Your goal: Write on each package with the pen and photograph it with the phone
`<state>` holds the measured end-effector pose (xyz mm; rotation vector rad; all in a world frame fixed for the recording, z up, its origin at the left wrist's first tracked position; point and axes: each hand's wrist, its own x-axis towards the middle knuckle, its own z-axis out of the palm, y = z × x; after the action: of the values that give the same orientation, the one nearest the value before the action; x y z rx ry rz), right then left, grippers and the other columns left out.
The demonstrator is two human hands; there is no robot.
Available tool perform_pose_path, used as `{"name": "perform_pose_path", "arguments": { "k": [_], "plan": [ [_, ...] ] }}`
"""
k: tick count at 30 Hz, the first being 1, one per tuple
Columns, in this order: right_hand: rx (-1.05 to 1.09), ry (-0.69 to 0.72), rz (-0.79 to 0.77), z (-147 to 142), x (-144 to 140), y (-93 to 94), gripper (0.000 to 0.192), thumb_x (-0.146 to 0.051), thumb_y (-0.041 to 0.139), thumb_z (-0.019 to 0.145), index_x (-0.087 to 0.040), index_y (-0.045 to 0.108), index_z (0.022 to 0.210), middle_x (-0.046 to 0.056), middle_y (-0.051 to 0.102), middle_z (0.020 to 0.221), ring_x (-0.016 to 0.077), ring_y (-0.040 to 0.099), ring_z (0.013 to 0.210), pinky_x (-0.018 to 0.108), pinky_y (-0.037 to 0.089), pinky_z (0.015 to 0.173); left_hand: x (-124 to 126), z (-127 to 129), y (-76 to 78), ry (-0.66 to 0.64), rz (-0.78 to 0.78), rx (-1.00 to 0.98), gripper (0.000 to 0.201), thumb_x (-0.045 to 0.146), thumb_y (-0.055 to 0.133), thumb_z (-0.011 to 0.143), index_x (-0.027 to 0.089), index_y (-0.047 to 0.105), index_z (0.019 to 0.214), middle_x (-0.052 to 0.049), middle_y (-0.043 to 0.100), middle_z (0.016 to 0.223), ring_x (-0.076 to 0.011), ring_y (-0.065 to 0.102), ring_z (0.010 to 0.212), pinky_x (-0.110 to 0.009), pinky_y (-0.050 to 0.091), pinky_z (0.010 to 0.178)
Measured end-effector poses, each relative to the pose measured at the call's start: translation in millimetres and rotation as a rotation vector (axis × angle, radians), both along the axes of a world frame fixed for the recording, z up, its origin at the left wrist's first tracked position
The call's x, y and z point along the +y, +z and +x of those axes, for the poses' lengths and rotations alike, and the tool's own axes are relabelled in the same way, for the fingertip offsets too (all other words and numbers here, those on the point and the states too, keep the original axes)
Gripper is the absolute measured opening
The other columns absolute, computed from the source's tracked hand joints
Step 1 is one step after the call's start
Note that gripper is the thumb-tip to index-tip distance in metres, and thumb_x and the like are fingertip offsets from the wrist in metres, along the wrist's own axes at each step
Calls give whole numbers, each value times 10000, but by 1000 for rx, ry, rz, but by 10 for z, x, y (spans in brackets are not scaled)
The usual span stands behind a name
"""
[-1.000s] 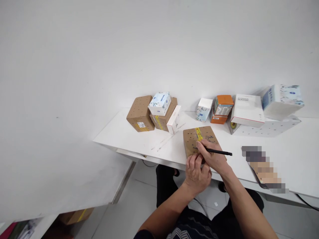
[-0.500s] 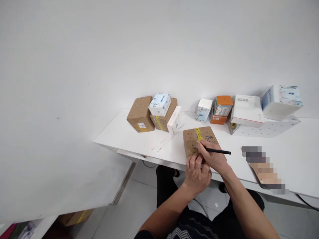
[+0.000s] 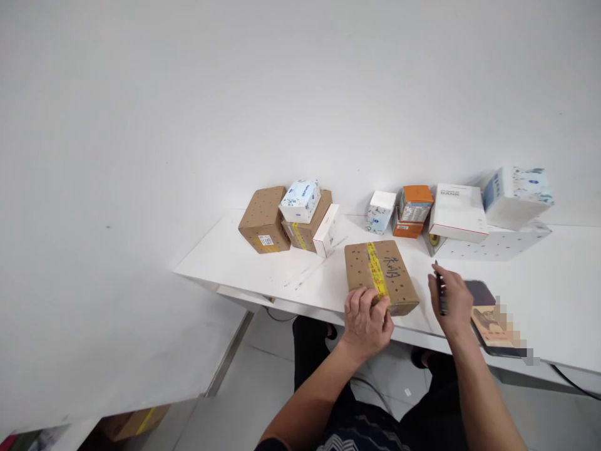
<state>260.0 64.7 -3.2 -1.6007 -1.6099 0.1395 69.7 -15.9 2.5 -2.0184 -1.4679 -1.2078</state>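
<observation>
Brown cardboard box [image 3: 379, 274], inked and yellow-taped, sits near the front edge of the counter [image 3: 263, 269], gripped by the left hand [image 3: 369, 319], while the right hand [image 3: 454, 304] clasps a black pen [image 3: 441, 293] apart from it; marking seems in hand, further strokes needing steadiness.

The flat, pale-grey wall [image 3: 300, 94] is being lit softly and brightly; a faint shadow is being cast beside the tall, boxy, white floral-patterned pack [image 3: 516, 199]. The flat, dark, rectangular object [image 3: 489, 321] is being partly hidden by pixel blocks.
</observation>
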Motion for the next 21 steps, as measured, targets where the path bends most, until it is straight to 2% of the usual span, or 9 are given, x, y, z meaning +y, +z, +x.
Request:
{"name": "perform_pose_path", "arguments": {
  "k": [3,5,7,11,14,17,19,21],
  "plan": [
    [-411,119,-158,86,66,-268,424,-114,400,835,-127,618,1198,181,666,1078,290,573,945,437,457,811,-11,5,16,-1,-13,2,366,183,642,708,193,576,1069,-99,607,1076,-252,540,1077,-440,442,949],
    [-554,123,-237,48,69,-372,452,-112,418,826,-134,588,1244,191,654,1127,325,540,995,457,458,776,-16,8,27,-2,-11,0,359,182,639,713,191,575,1066,-101,605,1073,-257,537,1076,-446,441,947],
    [-605,120,-277,0,53,-415,457,-147,420,847,-156,563,1281,181,634,1190,343,510,1032,452,456,745,-18,8,35,-1,-8,-1,352,175,635,718,186,572,1064,-105,601,1070,-261,530,1074,-452,440,945],
    [-543,51,-275,74,-48,-392,463,-169,392,884,-178,537,1323,153,613,1231,320,503,1060,443,433,825,-11,6,33,-10,-15,11,363,154,639,715,171,570,1071,-116,593,1070,-270,517,1080,-464,435,950],
    [-417,-217,-279,312,-207,-353,466,-350,431,901,-192,524,1329,193,544,1284,361,470,1126,521,389,876,-1,1,22,-16,-10,14,366,157,637,715,175,572,1075,-120,593,1067,-270,521,1071,-468,436,946],
    [-314,-474,-400,583,-355,-329,676,-595,491,816,-181,488,1350,265,435,1356,465,392,1190,617,358,841,9,3,12,-15,-4,16,365,154,630,714,180,574,1074,-120,595,1072,-270,527,1069,-468,434,943],
    [-255,-496,-524,709,-400,-322,782,-658,511,763,-163,463,1366,274,424,1365,477,379,1208,617,356,859,16,10,6,-13,-4,17,361,150,630,713,179,576,1068,-121,598,1072,-270,530,1071,-466,432,943],
    [-221,-457,-585,766,-395,-317,772,-639,492,773,-157,451,1375,250,453,1353,453,392,1215,595,354,901,18,19,-1,-13,-5,15,356,151,631,714,178,578,1065,-120,601,1070,-271,530,1075,-467,432,943]
  ]
}}
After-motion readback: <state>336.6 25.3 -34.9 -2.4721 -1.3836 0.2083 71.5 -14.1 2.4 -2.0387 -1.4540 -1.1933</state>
